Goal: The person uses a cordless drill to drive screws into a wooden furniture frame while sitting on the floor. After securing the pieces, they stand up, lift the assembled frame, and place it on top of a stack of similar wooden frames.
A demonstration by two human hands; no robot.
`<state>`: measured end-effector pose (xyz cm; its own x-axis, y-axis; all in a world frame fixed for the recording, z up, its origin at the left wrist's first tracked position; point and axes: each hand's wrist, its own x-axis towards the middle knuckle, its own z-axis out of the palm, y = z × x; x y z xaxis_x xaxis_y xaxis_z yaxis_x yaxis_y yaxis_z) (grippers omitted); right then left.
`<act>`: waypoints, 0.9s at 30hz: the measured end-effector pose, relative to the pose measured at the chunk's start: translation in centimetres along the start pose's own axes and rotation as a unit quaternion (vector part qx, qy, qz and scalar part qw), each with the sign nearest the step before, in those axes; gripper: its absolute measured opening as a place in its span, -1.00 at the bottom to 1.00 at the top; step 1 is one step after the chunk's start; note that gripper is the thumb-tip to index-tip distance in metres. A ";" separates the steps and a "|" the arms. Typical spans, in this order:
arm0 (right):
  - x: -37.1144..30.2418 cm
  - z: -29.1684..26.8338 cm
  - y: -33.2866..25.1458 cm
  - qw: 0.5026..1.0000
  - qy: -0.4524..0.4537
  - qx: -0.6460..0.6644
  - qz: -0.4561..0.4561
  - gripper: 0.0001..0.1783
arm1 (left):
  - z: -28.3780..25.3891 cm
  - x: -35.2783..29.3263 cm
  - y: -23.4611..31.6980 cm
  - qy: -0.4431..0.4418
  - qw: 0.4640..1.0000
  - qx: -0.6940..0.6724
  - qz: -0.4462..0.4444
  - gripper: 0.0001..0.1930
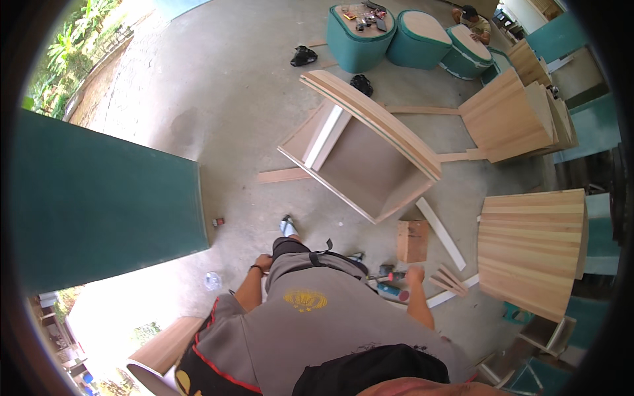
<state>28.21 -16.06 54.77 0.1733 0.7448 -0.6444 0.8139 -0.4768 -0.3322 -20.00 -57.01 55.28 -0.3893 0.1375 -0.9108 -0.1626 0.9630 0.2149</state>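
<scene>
teal panel (105,201): biggest piece, left of the bow-sided cabinet (363,158) and well apart from it.
bow-sided cabinet: the landmark; its hollow faces up, a pale strip (323,142) running across the inside.
slatted wood panel (528,247): right of the cabinet, nearer the person.
brown box (413,242): near side of the cabinet, just off its closest corner.
teal power tool (389,290): near side of the cabinet, farther from it than the box.
right hand (415,274): near side of the cabinet; fingers look wrapped round the red-handled tool (396,276).
left hand (264,261): near side of the cabinet, to its left, by the dark shorts (286,247); cannot tell how the fingers stand.
red-handled tool: near side of the cabinet, apart from it. step, as i judge: tool handling, right hand only. next move calls for a firm grip, kept clear of the teal power tool close by.
</scene>
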 end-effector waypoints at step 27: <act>-8.0 38.3 -55.4 0.920 -0.179 -0.339 -0.083 -0.74 | -36.0 22.8 -2.6 0.107 0.946 -0.288 0.107 -0.57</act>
<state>-39.52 -13.51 51.92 -0.0788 0.5218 -0.8494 0.9926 0.1202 -0.0183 -61.11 -64.77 46.63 -0.6341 0.2055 -0.7454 -0.5021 0.6238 0.5991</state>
